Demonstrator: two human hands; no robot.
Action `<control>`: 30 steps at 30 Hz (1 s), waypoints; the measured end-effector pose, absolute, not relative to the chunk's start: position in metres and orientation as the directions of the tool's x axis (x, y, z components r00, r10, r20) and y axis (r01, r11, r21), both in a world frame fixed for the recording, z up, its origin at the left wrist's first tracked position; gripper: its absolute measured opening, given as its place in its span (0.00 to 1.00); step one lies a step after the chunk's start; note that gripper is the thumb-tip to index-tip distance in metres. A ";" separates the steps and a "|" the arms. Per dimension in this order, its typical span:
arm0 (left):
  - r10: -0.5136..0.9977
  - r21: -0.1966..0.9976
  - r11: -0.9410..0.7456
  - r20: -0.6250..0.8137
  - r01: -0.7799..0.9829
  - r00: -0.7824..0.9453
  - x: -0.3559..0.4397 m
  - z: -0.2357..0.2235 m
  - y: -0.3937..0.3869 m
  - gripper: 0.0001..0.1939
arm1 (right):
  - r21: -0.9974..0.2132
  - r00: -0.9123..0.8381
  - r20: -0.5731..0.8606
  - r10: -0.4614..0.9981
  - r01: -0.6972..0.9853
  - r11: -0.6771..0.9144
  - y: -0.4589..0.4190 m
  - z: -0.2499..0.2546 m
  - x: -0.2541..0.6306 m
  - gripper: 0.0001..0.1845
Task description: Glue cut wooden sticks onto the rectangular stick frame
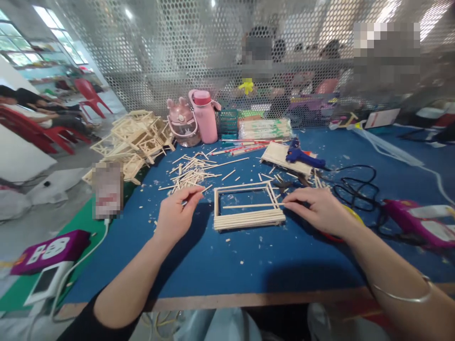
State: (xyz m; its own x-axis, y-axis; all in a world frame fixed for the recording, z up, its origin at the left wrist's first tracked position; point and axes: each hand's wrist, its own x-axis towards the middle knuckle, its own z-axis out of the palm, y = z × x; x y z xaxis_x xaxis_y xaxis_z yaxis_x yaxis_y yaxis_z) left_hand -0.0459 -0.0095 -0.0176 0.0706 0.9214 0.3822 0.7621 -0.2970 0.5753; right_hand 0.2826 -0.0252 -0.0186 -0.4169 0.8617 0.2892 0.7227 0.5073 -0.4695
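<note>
A small rectangular frame of wooden sticks point(249, 219) lies on the blue table, its near side covered by several sticks laid side by side. My right hand point(316, 208) pinches the right end of a long thin wooden stick point(249, 206), which spans the frame's open middle. Left of the frame, my left hand point(179, 210) is closed on a short wooden stick point(206, 189) poking out from the fingertips. Just beyond it spreads a pile of loose sticks point(190, 173). Dark pliers point(302, 180), partly hidden, lie behind my right hand.
A blue glue gun point(302, 155) rests on a stick panel point(275, 154), its black cord coiled at right. Finished stick models point(138, 137) are heaped at back left, beside a pink bottle point(206, 118). A perforated metal screen point(149, 57) stands behind. A phone point(107, 192) stands at left.
</note>
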 end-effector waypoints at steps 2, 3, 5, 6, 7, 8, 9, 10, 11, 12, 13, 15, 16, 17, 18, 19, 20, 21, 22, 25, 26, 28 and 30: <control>0.946 0.584 -0.297 0.286 0.755 0.151 -0.050 -0.022 -0.014 0.13 | -0.486 -0.422 0.288 0.860 0.709 0.511 -0.025 -0.023 0.280 0.10; 0.948 0.584 -0.309 0.248 0.750 0.198 -0.050 -0.023 -0.017 0.13 | -0.492 -0.423 0.295 0.857 0.701 0.516 -0.025 -0.025 0.278 0.10; 0.944 0.585 -0.330 0.192 0.740 0.269 -0.049 -0.021 -0.022 0.12 | -0.501 -0.425 0.312 0.850 0.686 0.527 -0.024 -0.027 0.273 0.10; 0.940 0.588 -0.338 0.176 0.735 0.291 -0.048 -0.020 -0.023 0.12 | -0.505 -0.428 0.315 0.847 0.680 0.532 -0.023 -0.028 0.270 0.10; 0.937 0.592 -0.343 0.162 0.729 0.310 -0.047 -0.020 -0.024 0.12 | -0.508 -0.434 0.315 0.844 0.675 0.536 -0.023 -0.028 0.268 0.10; 0.932 0.597 -0.350 0.148 0.722 0.330 -0.046 -0.019 -0.024 0.12 | -0.509 -0.440 0.308 0.843 0.673 0.537 -0.022 -0.029 0.267 0.10; 0.927 0.604 -0.357 0.134 0.713 0.350 -0.046 -0.020 -0.024 0.13 | -0.508 -0.448 0.299 0.843 0.673 0.538 -0.022 -0.029 0.265 0.10; 0.921 0.613 -0.362 0.118 0.702 0.372 -0.046 -0.020 -0.024 0.13 | -0.505 -0.455 0.289 0.842 0.675 0.538 -0.022 -0.029 0.265 0.10; 0.915 0.624 -0.364 0.100 0.692 0.391 -0.046 -0.021 -0.024 0.13 | -0.501 -0.460 0.280 0.843 0.679 0.537 -0.022 -0.029 0.264 0.11; 0.911 0.634 -0.363 0.085 0.683 0.405 -0.045 -0.022 -0.024 0.13 | -0.497 -0.464 0.270 0.844 0.683 0.535 -0.022 -0.029 0.264 0.11; 0.908 0.642 -0.360 0.074 0.677 0.412 -0.045 -0.023 -0.023 0.13 | -0.496 -0.466 0.260 0.845 0.687 0.531 -0.022 -0.029 0.264 0.11; 0.910 0.650 -0.349 0.063 0.675 0.410 -0.045 -0.024 -0.023 0.13 | -0.496 -0.472 0.243 0.847 0.691 0.527 -0.022 -0.030 0.264 0.11; 0.912 0.651 -0.342 0.057 0.678 0.405 -0.045 -0.024 -0.023 0.12 | -0.495 -0.476 0.235 0.847 0.692 0.526 -0.022 -0.030 0.264 0.12; 0.915 0.651 -0.335 0.052 0.682 0.400 -0.045 -0.024 -0.023 0.12 | -0.493 -0.481 0.227 0.847 0.693 0.526 -0.022 -0.030 0.264 0.12; 0.918 0.650 -0.328 0.048 0.685 0.394 -0.045 -0.024 -0.023 0.12 | -0.488 -0.486 0.223 0.845 0.695 0.528 -0.022 -0.031 0.265 0.12; 0.920 0.650 -0.323 0.045 0.688 0.389 -0.045 -0.023 -0.023 0.12 | -0.482 -0.490 0.221 0.843 0.697 0.531 -0.022 -0.031 0.266 0.12; 0.921 0.650 -0.321 0.044 0.689 0.387 -0.044 -0.023 -0.023 0.12 | -0.477 -0.495 0.217 0.841 0.698 0.534 -0.021 -0.032 0.267 0.13; 0.921 0.651 -0.322 0.045 0.688 0.388 -0.044 -0.023 -0.022 0.12 | -0.475 -0.501 0.211 0.839 0.697 0.536 -0.021 -0.032 0.268 0.13; 0.920 0.652 -0.324 0.048 0.685 0.390 -0.044 -0.023 -0.022 0.12 | -0.477 -0.508 0.204 0.837 0.695 0.538 -0.021 -0.033 0.270 0.13; 0.917 0.645 -0.335 0.056 0.686 0.396 -0.043 -0.022 -0.021 0.13 | -0.489 -0.529 0.178 0.830 0.684 0.541 -0.022 -0.031 0.275 0.14; 0.913 0.633 -0.347 0.061 0.691 0.403 -0.043 -0.022 -0.021 0.14 | -0.494 -0.536 0.163 0.828 0.683 0.539 -0.022 -0.029 0.276 0.14; 0.892 0.588 -0.402 0.076 0.702 0.446 -0.045 -0.022 -0.021 0.15 | -0.508 -0.552 0.119 0.825 0.680 0.528 -0.023 -0.026 0.279 0.16; 0.850 0.498 -0.493 0.100 0.713 0.518 -0.049 -0.021 -0.022 0.16 | -0.523 -0.566 0.078 0.821 0.678 0.517 -0.024 -0.024 0.281 0.19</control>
